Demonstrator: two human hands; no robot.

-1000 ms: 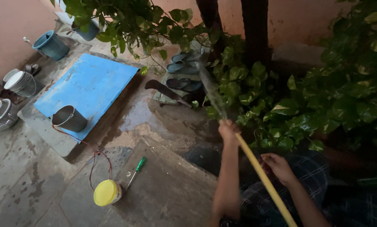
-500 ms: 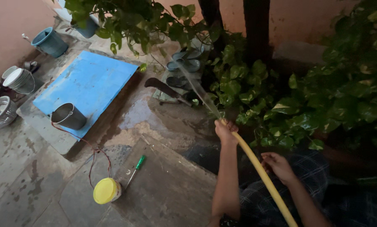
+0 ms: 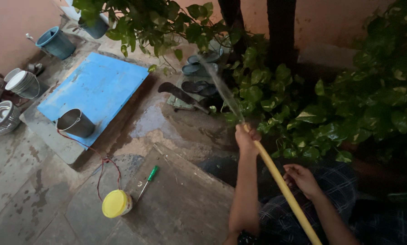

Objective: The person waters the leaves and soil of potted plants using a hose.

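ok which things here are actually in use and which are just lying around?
In use:
left hand gripping the yellow hose at its nozzle end
right hand beside the hose
water jet aimed at the leafy plants

Lying about:
metal bucket on the blue board
yellow-lidded jar
green-handled screwdriver
machete
sandals
teal buckets

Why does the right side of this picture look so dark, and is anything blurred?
Head view: the light is dim and even, with no hard shadows. The leafy plants and the checked cloth at right sink into gloom. The water jet from the yellow hose smears into a pale streak. The left hand at the nozzle looks slightly soft. The wet ground shows a faint sheen.
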